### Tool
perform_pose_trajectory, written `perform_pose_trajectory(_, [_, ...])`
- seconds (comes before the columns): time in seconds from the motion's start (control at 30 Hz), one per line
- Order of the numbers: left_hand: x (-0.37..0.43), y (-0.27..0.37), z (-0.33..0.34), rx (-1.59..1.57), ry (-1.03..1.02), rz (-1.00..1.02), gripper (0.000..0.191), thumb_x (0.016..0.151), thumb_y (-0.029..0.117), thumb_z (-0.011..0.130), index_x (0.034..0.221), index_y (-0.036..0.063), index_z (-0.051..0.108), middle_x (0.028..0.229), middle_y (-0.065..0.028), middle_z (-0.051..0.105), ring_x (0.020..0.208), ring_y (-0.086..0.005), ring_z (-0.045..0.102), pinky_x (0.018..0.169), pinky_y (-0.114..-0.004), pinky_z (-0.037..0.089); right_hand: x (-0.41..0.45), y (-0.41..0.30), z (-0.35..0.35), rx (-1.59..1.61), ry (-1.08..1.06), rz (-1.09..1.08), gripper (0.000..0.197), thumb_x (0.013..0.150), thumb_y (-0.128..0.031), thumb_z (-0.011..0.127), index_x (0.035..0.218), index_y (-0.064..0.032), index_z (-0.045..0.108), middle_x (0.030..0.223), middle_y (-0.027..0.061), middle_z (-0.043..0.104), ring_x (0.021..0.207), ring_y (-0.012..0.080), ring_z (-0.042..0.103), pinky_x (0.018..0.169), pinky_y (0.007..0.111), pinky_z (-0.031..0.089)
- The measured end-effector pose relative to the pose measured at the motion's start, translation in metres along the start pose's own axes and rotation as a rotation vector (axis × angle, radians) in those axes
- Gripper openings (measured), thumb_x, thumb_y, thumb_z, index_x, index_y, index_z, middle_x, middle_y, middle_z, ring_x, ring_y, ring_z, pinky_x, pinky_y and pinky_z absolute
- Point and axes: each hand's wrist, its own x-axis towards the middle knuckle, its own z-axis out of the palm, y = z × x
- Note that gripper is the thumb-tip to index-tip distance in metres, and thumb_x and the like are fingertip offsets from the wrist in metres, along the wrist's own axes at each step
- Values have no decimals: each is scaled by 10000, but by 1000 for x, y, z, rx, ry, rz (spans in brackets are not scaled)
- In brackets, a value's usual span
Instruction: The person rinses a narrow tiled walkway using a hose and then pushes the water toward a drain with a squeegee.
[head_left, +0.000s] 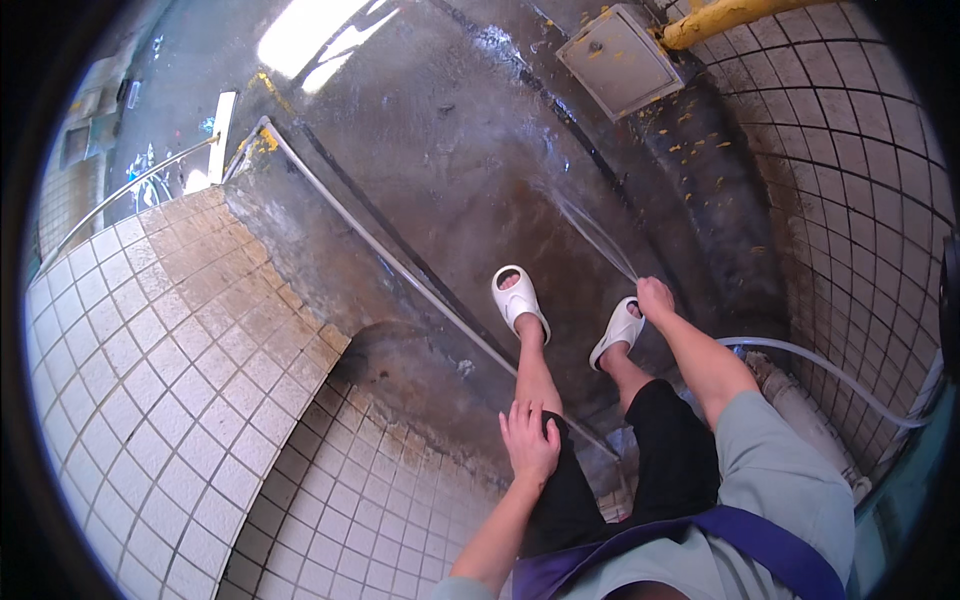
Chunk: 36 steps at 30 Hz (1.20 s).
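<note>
My right hand (656, 300) is closed in a fist just above my right slide sandal (621, 330). From it a fan of water (589, 229) sprays forward onto the wet concrete floor (465, 180). A translucent hose (817, 364) runs from the right wall and passes behind my right forearm; its end in my fist is hidden. My left hand (531, 442) rests on my left knee, fingers spread, holding nothing. Below that knee, a white slide sandal (520, 300) is on my left foot.
Tiled walls stand at left (172, 300) and right (847, 150). A thin pipe (375, 244) runs along the floor left of my feet. Ahead right are a grey metal box (621, 60) and a yellow pipe (727, 21). A thicker pipe (802, 409) lies by my right arm.
</note>
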Motion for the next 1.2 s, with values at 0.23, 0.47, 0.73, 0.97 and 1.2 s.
perform_pose_trajectory(0.23, [2, -9, -2, 13, -16, -6, 418, 839, 204, 613, 1226, 52, 574, 1285, -145, 542, 1309, -341, 421, 1133, -551, 239, 68, -128, -49, 403, 149, 105, 453, 926, -318, 366, 980, 28, 653, 1057, 300, 634, 1023, 477, 597, 918, 555, 457])
perform_pose_trajectory(0.47, [3, -8, -8, 5, -18, -4, 409, 840, 194, 603, 1223, 56, 564, 1277, -144, 537, 1308, -346, 420, 1138, -545, 238, 60, -126, -91, 77, 138, -175, 409, 929, -247, 352, 965, 18, 661, 1027, 296, 642, 960, 476, 622, 868, 542, 487])
perform_pose_trajectory(0.73, [3, -11, -14, 6, -41, -5, 415, 832, 192, 615, 1215, 40, 572, 1279, -149, 532, 1294, -345, 428, 1137, -547, 240, -51, -28, -7, 122, -116, 182, 433, 932, -313, 370, 1014, 6, 652, 1118, 294, 628, 1024, 461, 613, 910, 545, 470])
perform_pose_trajectory(0.97, [11, -8, -14, -16, -78, -8, 404, 838, 164, 607, 1223, 47, 570, 1273, -145, 550, 1311, -350, 419, 1143, -536, 237, 6, -56, 9, 47, 33, -124, 422, 935, -289, 367, 938, -4, 679, 1032, 273, 654, 976, 467, 622, 870, 536, 493])
perform_pose_trajectory(1.2, [3, -5, -2, 7, -75, -7, 404, 830, 174, 613, 1211, 43, 577, 1251, -138, 561, 1285, -337, 443, 1144, -524, 247, -27, -82, -12, -67, -146, -165, 388, 900, -253, 419, 944, -5, 714, 974, 244, 687, 927, 421, 670, 837, 520, 531])
